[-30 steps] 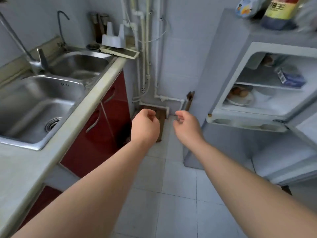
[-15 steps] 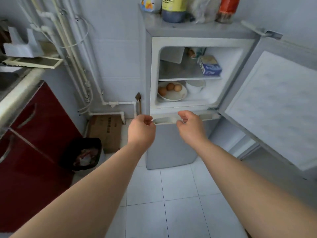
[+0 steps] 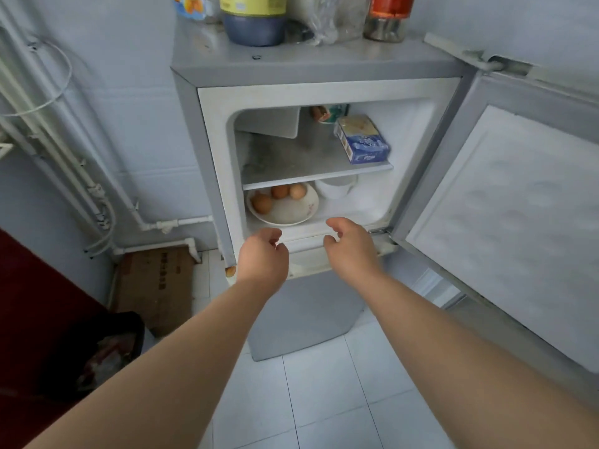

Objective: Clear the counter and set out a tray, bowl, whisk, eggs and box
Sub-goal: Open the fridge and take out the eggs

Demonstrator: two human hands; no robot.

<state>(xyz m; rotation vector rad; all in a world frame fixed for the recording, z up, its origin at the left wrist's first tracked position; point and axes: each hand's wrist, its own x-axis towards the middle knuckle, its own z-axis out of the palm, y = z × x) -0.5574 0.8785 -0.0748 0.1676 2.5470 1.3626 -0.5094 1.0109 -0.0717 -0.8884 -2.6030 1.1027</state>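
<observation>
- Both forearms reach forward. The left hand (image 3: pixel 264 254) and right hand (image 3: pixel 351 251) hang at the front lip of the open fridge (image 3: pixel 207 150). Each grip is loosely curled and holds nothing.
- Change: a second ago the view faced the sink and bench. Half a second ago it had swung to the fridge, with both hands lower and more tightly curled. Now the fridge fills more of the view, and the fingers have loosened, the right more than the left.
- Judgement: the person is closing in to fetch, and no task item is in hand yet.
- Floor, left: a brown carton (image 3: pixel 155 283) carries dark print, too blurred to read.
- Lower shelf: three brown eggs (image 3: pixel 278 196) lie in a white dish (image 3: pixel 291 217) just beyond the hands. A white bowl (image 3: pixel 335 187) stands just beside it on the right.
- Upper shelf: a blue-and-white box (image 3: pixel 363 140) lies at the right. The white lettering on its side is illegible.
- Fridge top: a bottle (image 3: pixel 254 27) has a yellow label and a jar (image 3: pixel 387 17) an orange one. Both labels are cropped, with no writing readable.
</observation>
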